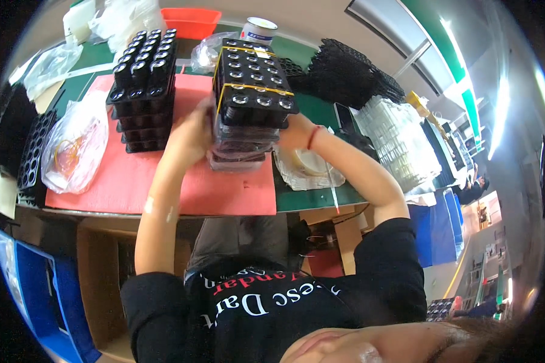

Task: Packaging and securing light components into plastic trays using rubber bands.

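A tall stack of black trays (251, 97) with round parts in their cells stands on the pink mat (127, 181), bound by yellow rubber bands. My left hand (191, 136) presses against the stack's left side. My right hand (293, 134), with a red band at the wrist, holds its right side. Both hands grip the stack near its lower, clear-wrapped part. A second stack of black trays (142, 91) stands to the left on the same mat.
A clear bag of rubber bands (72, 151) lies at the mat's left. Empty black trays (33, 151) lie far left. An orange bin (191, 21) and a tape roll (258, 29) sit at the back. Clear trays (399, 142) and black mesh stacks (351, 75) stand right. A cardboard box (97, 266) sits below.
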